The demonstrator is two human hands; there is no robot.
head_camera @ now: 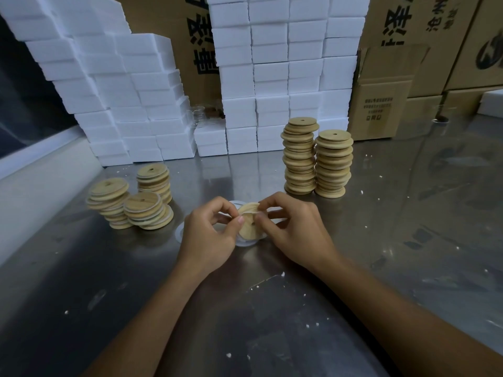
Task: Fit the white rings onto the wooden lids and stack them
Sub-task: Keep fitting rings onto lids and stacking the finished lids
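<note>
Dozens of white foam blocks (285,77) stand piled against the back of the bench, with brown printed cartons (381,104) behind and to the right of them. Below these runs the steel tabletop (272,308), dull and reflective, speckled with white crumbs. Two tall stacks of wooden lids (317,159) stand side by side right of centre, just in front of the foam, each lid with a small hole in its middle. On the left sit three shorter, leaning stacks of ringed lids (133,200), pale rims showing between the discs.

Both forearms reach in from the bottom edge and meet at the middle of the table. The left hand (209,232) and the right hand (294,227) hold one wooden lid (249,224) between them, tilted up on edge just above the surface. The fingers of both hands are curled and pinch the lid's rim, where a thin white ring (260,212) shows along the upper edge; how far it is seated I cannot tell. Loose white rings (245,242) lie flat on the table directly beneath the hands.
</note>
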